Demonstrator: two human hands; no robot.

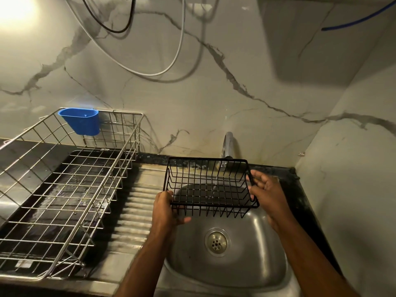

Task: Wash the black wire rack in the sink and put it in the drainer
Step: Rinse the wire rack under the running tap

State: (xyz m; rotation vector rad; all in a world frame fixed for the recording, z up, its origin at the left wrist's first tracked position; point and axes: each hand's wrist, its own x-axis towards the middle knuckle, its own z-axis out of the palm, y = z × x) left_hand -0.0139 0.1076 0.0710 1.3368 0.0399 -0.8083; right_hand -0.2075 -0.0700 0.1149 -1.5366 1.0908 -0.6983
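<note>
Both grips, left hand [166,207] and right hand [264,192], hold the black wire rack [211,188] over the sink [257,266].

Both bare forearms are reaching forward and up from the bottom edge of the view, converging slightly toward the middle. The left hand [166,207] is curling around the near left corner of the black wire rack [211,187], its fingers [182,220] wrapping under the lower edge and its back facing the camera. The right hand [266,192] is holding the rack's right end, palm turned inward to the left, thumb uppermost, with the fingers [254,175] hooking over the end wires near the top rim. The right wrist is bending a little, the forearm running down toward the lower right corner. Both hands are sitting at about the same height, well apart.
</note>
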